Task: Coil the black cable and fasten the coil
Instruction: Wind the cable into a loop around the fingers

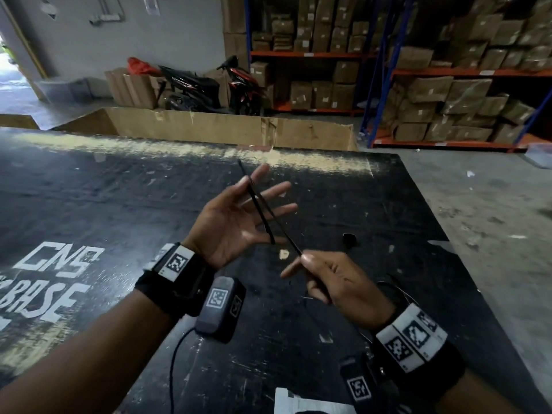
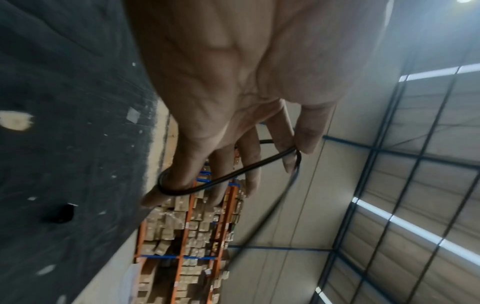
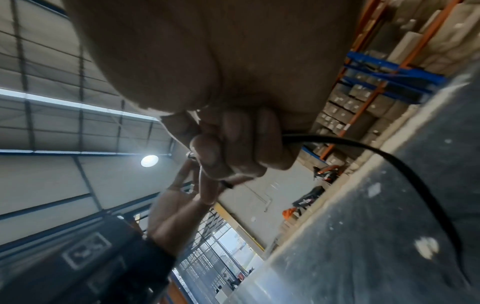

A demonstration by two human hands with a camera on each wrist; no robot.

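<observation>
My left hand point(image 1: 231, 222) is up over the black desk point(image 1: 119, 192), palm up, with its fingers point(image 1: 277, 189) spread out straight. The black cable point(image 1: 263, 215) runs in a loop across them, from near my thumb, round my little finger. My right hand point(image 1: 337, 282) is just beside it, nearer to me. Its fingers are curled tight round the cable, and the thumb and first finger pinch it.

The desk is wide and dark, with white letters point(image 1: 56, 276) on my left. Its far edge meets a cardboard box point(image 1: 227, 127), and its right edge drops to the grey floor point(image 1: 493, 204). There is lots of room all round my hands.

The left wrist view shows the cable point(image 2: 221, 179) hooked round my little finger point(image 2: 179, 181), which the head view hides. The right wrist view shows the cable point(image 3: 389, 162) coming out of the bottom of my fist point(image 3: 233, 148) and bending down to the desk point(image 3: 376, 236).
</observation>
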